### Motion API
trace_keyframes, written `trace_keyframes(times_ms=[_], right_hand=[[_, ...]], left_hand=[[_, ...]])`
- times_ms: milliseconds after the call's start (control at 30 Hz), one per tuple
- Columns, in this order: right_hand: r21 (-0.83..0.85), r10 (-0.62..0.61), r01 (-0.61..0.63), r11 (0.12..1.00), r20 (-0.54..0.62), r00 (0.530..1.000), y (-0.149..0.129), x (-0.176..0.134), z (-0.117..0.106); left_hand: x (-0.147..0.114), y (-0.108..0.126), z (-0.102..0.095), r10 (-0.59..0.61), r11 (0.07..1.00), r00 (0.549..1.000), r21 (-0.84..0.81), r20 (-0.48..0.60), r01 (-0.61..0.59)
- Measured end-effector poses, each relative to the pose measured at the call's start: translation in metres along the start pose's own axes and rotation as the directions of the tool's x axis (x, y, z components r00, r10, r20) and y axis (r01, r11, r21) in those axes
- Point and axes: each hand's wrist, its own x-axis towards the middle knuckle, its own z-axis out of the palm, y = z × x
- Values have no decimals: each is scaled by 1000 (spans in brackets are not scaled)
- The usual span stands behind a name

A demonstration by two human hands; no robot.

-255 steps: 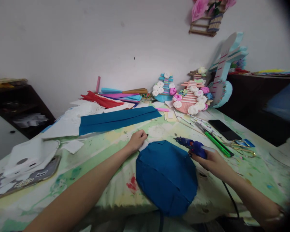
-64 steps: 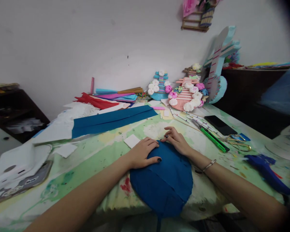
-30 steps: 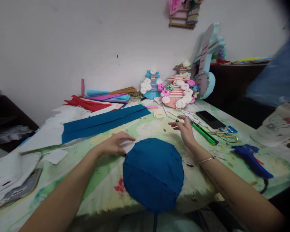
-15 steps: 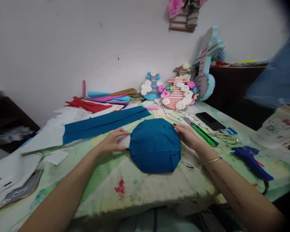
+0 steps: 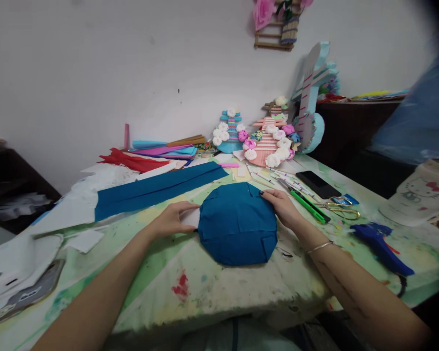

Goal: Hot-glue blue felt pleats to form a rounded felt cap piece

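Observation:
A rounded, many-sided piece covered in dark blue crepe paper [image 5: 237,224] lies before me, its covering folded in at several places. A short white tab [image 5: 190,217] sticks out at its left edge. My left hand [image 5: 173,218] pinches this tab between thumb and fingers. At the upper right edge, my right hand [image 5: 280,204] grips the blue piece with the thumb on top; the fingers beneath are partly hidden. Behind it stretches a long strip of the same blue crepe paper [image 5: 157,190].
On the right lie a black phone [image 5: 317,184], a green utility knife [image 5: 309,205], gold-handled scissors [image 5: 342,209] and a blue glue gun [image 5: 380,246]. A white cup [image 5: 420,195] stands beyond. Flower-trimmed guitar shapes [image 5: 267,144] lean at the back wall. White scraps [image 5: 86,240] lie left.
The blue piece has shifted slightly right and toward me, along with the left hand. My right hand's thumb has moved onto its upper right edge.

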Motion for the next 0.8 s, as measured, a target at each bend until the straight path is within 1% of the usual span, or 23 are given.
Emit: trace_keyframes(times_ms=[100,200,300,433,533,600,800], right_hand=[[33,40,-40,999,-13,999,2,2,-1],[88,107,-105,991,-11,994,5,5,-3],[136,168,-169,976,20,986,8,7,-5],[150,171,-183,972,88,981,8,4,-4],[122,171,-186,975,128,977,8,1,-1],[87,179,-191,978,133,975,8,1,0],[-74,228,-222,972,96,969,16,7,4]], left_hand=[[-1,1,4,-15,1000,1000,8,-5,15],[-1,4,9,-27,999,998,32,-57,29],[0,6,17,-104,993,984,39,-142,111],[2,6,24,-207,972,955,69,-214,226],[3,5,26,-242,958,943,101,-228,270],[2,5,27,-244,954,943,120,-225,275],[-3,3,29,-213,939,942,213,-258,271]])
